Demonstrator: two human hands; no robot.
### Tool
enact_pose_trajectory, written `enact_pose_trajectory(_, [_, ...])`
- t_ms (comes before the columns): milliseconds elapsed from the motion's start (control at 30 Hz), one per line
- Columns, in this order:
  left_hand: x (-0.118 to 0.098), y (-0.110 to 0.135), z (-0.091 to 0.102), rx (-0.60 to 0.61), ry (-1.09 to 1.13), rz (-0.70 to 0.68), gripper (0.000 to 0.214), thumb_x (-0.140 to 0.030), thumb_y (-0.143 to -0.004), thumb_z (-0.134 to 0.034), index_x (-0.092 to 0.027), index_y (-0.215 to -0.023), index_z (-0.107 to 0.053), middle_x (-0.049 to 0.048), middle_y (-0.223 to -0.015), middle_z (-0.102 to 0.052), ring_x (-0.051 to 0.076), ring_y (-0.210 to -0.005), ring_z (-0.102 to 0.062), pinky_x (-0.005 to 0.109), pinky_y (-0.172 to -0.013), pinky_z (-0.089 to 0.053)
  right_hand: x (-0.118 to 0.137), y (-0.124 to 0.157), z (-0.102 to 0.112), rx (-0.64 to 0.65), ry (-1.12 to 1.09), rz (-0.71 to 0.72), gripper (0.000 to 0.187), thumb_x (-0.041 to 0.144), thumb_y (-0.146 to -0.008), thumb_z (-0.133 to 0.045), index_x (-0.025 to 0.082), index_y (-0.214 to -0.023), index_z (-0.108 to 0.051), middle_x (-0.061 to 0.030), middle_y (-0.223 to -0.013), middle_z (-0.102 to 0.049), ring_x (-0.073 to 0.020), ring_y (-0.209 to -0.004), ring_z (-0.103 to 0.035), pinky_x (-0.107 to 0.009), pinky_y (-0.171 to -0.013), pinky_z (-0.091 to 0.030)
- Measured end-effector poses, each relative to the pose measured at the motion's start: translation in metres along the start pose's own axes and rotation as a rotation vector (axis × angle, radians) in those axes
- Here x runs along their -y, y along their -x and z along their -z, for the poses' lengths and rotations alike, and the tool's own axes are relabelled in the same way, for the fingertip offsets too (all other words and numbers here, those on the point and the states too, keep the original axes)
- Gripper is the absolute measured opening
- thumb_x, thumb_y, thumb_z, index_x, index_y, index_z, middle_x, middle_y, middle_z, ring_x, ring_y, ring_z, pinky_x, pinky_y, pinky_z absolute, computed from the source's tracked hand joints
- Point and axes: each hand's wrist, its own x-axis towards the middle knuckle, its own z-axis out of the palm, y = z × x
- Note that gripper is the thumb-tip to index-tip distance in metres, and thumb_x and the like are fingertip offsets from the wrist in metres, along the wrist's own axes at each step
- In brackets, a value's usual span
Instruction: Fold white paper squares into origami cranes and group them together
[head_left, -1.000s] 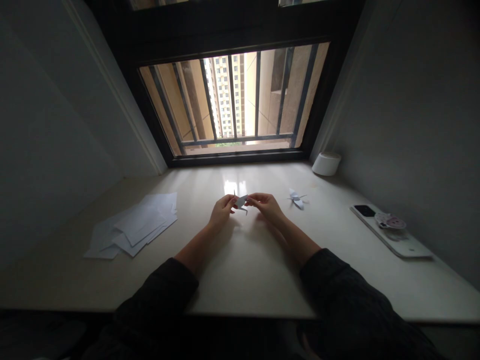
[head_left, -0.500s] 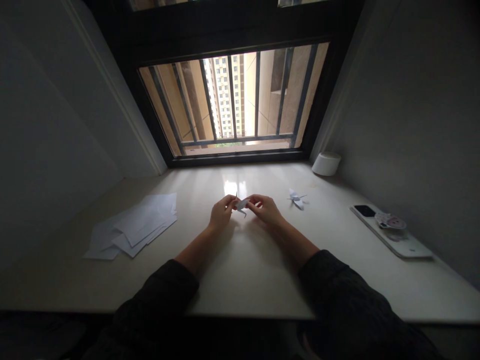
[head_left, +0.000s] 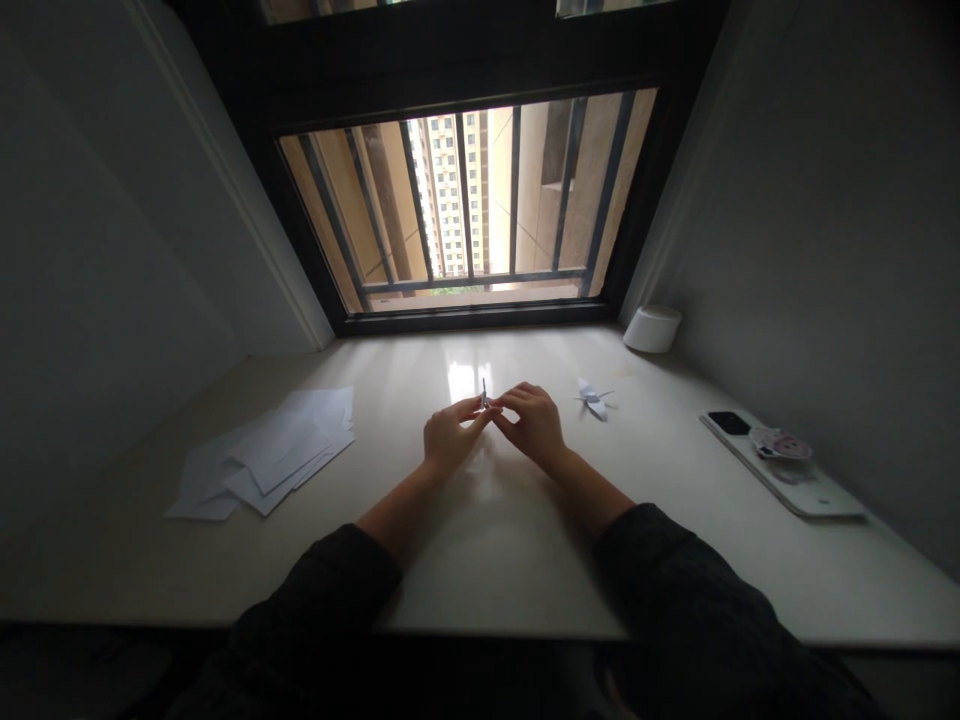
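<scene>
Between my fingertips is a small folded paper crane [head_left: 484,397], mostly covered now, with a thin point sticking up. My left hand [head_left: 450,436] pinches it from the left, thumb and fingers closed together. From the right, my right hand [head_left: 534,420] is closed on it too, and the fingertips of both hands meet at the paper. Off to the right of my right hand, a second white paper crane [head_left: 594,400] lies on the white sill top [head_left: 495,560] with its wings spread.
Loose white paper sheets [head_left: 281,450] lie overlapped at the left. On the right are a phone [head_left: 806,490] with a round cartoon grip [head_left: 781,443] on its back and a white cylindrical object [head_left: 652,328] by the wall. A barred window [head_left: 465,323] stands behind.
My hands have drawn closer together, and the left thumb has come across to the right fingertips. The crane has turned and is more hidden; its downward-pointing tip no longer shows.
</scene>
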Motion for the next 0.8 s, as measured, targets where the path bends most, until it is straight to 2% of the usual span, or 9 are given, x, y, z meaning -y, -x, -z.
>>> enact_pose_trajectory(133, [0.004,-0.001,-0.003,-0.003,-0.03,-0.015,0.032,-0.049,-0.083,-0.052,-0.028,-0.098,-0.072,0.0021,-0.091,-0.073,0.024,-0.087,-0.067,0.03,-0.071,-0.046,0.002,0.001,-0.002,-0.037,-0.059,-0.021,0.018,0.03,-0.083,-0.057,0.023,-0.072,-0.069,-0.004,-0.075,-0.07,-0.0201,-0.076,-0.058,-0.034,-0.075,-0.04])
enact_pose_trajectory(300, [0.011,-0.004,-0.006,-0.042,0.01,0.058,0.038,-0.049,-0.085,-0.047,-0.022,-0.09,-0.073,0.005,-0.083,-0.073,0.024,-0.081,-0.067,0.03,-0.067,-0.045,-0.001,0.001,-0.008,-0.118,-0.204,-0.164,0.017,0.033,-0.083,-0.056,0.022,-0.079,-0.068,-0.0038,-0.073,-0.068,-0.0185,-0.07,-0.058,-0.032,-0.068,-0.044])
enact_pose_trajectory(400, [0.011,-0.003,-0.006,-0.064,-0.017,0.05,0.037,-0.049,-0.083,-0.05,-0.022,-0.083,-0.074,0.0059,-0.079,-0.073,0.025,-0.079,-0.066,0.029,-0.066,-0.043,-0.001,0.001,-0.011,-0.102,-0.177,-0.231,0.016,0.034,-0.082,-0.056,0.022,-0.08,-0.067,-0.0035,-0.075,-0.068,-0.0182,-0.069,-0.059,-0.031,-0.067,-0.044])
enact_pose_trajectory(567, [0.007,0.0,-0.005,-0.091,-0.094,-0.004,0.031,-0.048,-0.081,-0.054,-0.025,-0.084,-0.075,0.006,-0.071,-0.071,0.025,-0.073,-0.064,0.027,-0.063,-0.036,0.003,0.003,-0.011,-0.07,-0.116,-0.231,0.019,0.036,-0.083,-0.055,0.025,-0.088,-0.069,-0.0029,-0.075,-0.068,-0.0187,-0.072,-0.061,-0.031,-0.07,-0.045])
enact_pose_trajectory(700, [0.007,0.0,-0.005,-0.093,-0.223,-0.057,0.034,-0.049,-0.083,-0.051,-0.026,-0.087,-0.075,0.007,-0.067,-0.07,0.024,-0.069,-0.063,0.028,-0.065,-0.034,0.003,0.004,-0.012,-0.057,-0.194,-0.265,0.023,0.039,-0.086,-0.052,0.027,-0.094,-0.07,-0.0023,-0.079,-0.072,-0.0196,-0.073,-0.065,-0.031,-0.07,-0.047])
enact_pose_trajectory(800, [0.006,0.001,-0.007,-0.104,-0.204,-0.029,0.035,-0.051,-0.083,-0.05,-0.026,-0.089,-0.075,0.007,-0.069,-0.07,0.025,-0.075,-0.063,0.028,-0.068,-0.036,0.002,0.005,-0.014,-0.066,-0.25,-0.304,0.023,0.04,-0.084,-0.054,0.029,-0.097,-0.07,-0.0017,-0.082,-0.073,-0.0214,-0.076,-0.068,-0.032,-0.071,-0.049])
